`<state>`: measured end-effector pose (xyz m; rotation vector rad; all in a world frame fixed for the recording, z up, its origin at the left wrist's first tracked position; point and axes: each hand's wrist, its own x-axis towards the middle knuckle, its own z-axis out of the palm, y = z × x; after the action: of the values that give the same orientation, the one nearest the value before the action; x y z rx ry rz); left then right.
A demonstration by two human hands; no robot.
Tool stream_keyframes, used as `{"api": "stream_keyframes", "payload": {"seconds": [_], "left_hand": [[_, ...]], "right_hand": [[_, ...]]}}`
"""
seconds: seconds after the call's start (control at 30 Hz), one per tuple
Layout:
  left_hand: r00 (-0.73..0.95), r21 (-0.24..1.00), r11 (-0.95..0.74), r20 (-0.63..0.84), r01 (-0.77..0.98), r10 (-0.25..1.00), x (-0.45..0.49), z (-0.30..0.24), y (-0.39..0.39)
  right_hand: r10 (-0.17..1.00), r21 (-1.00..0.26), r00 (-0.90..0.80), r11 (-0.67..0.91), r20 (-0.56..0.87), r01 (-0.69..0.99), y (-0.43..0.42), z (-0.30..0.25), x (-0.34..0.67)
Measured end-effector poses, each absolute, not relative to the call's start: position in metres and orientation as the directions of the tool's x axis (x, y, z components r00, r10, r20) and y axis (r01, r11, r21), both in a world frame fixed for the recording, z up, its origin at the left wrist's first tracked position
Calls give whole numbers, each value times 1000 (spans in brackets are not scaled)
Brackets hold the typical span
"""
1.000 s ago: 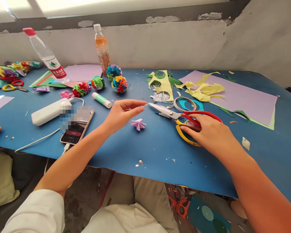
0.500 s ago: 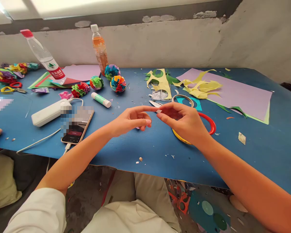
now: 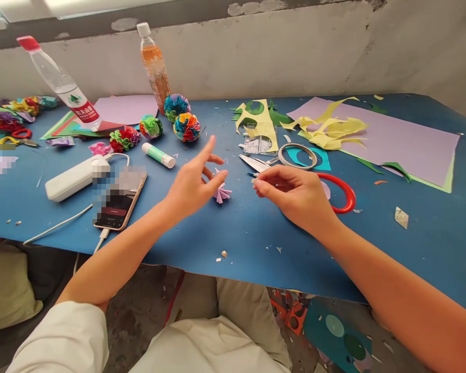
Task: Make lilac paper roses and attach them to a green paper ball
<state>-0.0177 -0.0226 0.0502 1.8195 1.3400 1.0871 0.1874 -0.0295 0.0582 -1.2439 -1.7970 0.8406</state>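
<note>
My left hand (image 3: 192,181) hovers over the blue table with fingers spread and nothing held. Beside its thumb lies a small purple pleated paper piece (image 3: 222,194), partly hidden by the hand. My right hand (image 3: 295,194) pinches a tiny pale piece of tape (image 3: 253,181) between thumb and index finger; its far side is covered by the fingers. Scissors lie under and behind the right hand, with silver blades (image 3: 254,163) and a red handle (image 3: 347,194) showing. Close behind is a tape roll (image 3: 298,156) on a turquoise paper (image 3: 323,158).
A glue stick (image 3: 158,155), a phone (image 3: 120,202) and a white power bank (image 3: 77,176) lie to the left. Frilled paper balls (image 3: 187,127) stand near two bottles (image 3: 155,70). Yellow paper scraps (image 3: 328,132) and a purple sheet (image 3: 407,150) lie at right.
My left hand has drawn away from the right fingertips, leftward, and its fingers have spread. The right hand keeps its pinch. The pleated purple piece and the scissor blades show more now.
</note>
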Motion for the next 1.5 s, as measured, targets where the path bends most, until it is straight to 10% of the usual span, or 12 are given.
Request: {"api": "stream_keyframes", "payload": {"seconds": [0.23,0.63,1.03,1.5], "left_hand": [[240,430,-206,-27,879,970,-20,42,-20],[419,572,-596,423,563,803,-9,36,-29],[464,732,-588,413,343,784,-4,41,-34],[473,634,-715,553,296,686,-10,39,-27]], "right_hand": [[937,-814,-350,194,-12,547,-26,38,189],[925,-996,-376,78,54,49,-29,33,184],[875,-873,-217,467,433,143,-36,39,184],[836,-802,-403,508,372,313,-44,50,191]]}}
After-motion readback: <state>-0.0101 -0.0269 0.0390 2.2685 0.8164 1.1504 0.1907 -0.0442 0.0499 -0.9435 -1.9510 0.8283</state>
